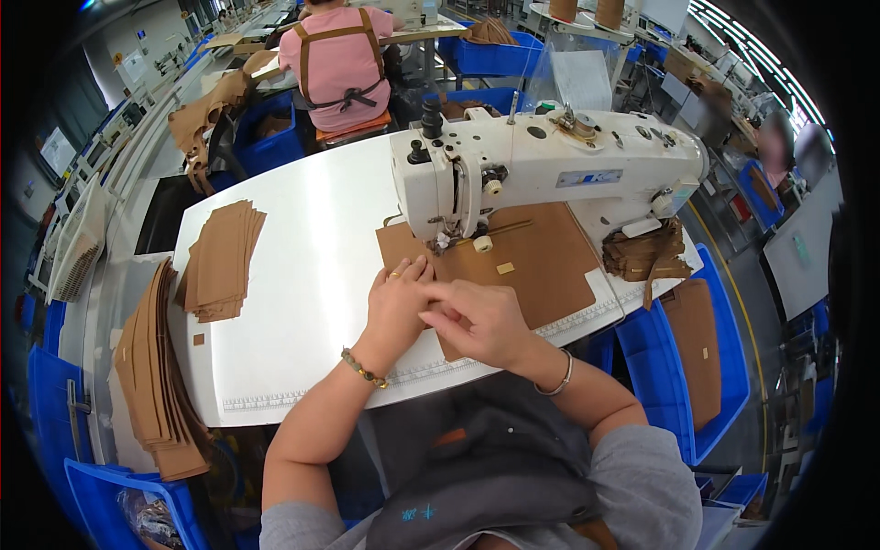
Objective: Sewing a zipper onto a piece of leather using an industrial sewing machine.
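Note:
A white sewing machine [541, 170] stands on the white table. Under its needle area lies a large brown leather-like panel [541, 275] with a small pale tag [505, 269] on it. My left hand [399, 307] rests at the panel's left part, fingers stretched out flat just in front of the presser foot [442, 242]. Right beside it, my right hand [481, 321] is over the panel with its fingers curled in, the fingertips against my left hand. Whatever is between the right fingers, if anything, is hidden.
Brown cut pieces form a stack [225, 261] on the table's left; longer panels [151, 376] hang past that edge. Brown strips [646, 252] lie bundled at the right, above a blue bin [733, 367]. A person in pink [339, 69] sits beyond the machine.

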`<state>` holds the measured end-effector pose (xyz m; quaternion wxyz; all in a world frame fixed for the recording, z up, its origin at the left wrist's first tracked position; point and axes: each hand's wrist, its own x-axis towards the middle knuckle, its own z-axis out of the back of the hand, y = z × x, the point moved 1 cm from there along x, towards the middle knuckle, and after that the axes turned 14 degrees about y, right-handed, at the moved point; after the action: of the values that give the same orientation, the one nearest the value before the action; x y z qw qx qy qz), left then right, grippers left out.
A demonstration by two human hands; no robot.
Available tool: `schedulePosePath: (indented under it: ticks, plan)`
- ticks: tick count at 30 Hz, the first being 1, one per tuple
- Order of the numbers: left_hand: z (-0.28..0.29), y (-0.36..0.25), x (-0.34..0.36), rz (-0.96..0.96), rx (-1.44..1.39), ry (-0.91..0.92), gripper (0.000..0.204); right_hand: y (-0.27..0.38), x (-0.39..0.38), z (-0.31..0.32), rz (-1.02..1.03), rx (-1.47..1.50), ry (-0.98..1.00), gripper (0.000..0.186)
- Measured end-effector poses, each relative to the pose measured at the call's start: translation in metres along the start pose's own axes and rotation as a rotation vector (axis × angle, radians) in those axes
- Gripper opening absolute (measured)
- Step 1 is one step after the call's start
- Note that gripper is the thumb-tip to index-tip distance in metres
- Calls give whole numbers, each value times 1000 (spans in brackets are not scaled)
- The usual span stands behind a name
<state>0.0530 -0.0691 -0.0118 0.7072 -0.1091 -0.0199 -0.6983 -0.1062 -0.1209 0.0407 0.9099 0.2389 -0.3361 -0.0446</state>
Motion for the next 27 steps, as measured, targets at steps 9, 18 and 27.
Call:
schedulePosePath:
  ticks: [9,18,27]
  plan:
    - [-2,3,4,-85,-120,27,44,22,30,-27,-261,11,-225,105]
    - [-9,5,10,-96,-235,-58,33,26,40,-28,-397,147,-215,105]
    - [-8,6,16,-93,-160,-30,32,20,47,-45,-345,87,-345,104]
